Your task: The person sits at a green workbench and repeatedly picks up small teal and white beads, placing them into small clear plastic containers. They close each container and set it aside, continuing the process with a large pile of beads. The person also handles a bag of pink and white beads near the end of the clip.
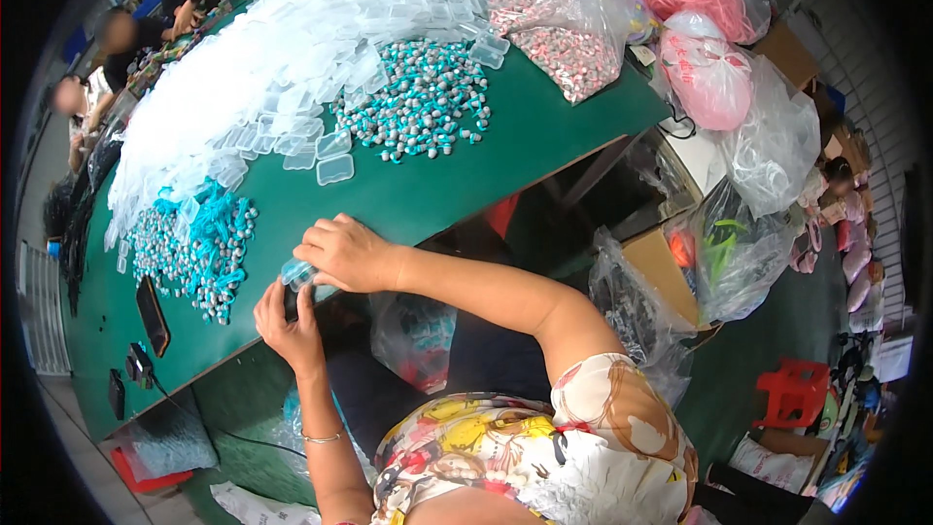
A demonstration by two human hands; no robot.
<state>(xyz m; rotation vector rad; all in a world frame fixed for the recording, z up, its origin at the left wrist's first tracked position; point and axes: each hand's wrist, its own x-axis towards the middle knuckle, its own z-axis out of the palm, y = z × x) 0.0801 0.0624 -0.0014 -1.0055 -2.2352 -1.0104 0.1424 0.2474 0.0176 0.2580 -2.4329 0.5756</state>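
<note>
Table: green top (408,199), clear lids (292,49) heaped (teal pieces (423,102) beside)
Left hand (287,316): pinching small clear case (297,274)
Right hand (345,253): gripping same case from above

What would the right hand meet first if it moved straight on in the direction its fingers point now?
The right hand points left along the table edge. Beyond the small clear case it holds, it would probably first meet the pile of teal and silver parts, though depth is unclear.

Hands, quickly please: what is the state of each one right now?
Left hand: closed on a small clear plastic case, held from below.
Right hand: closed on the same case, fingers pressing it from above.
</note>
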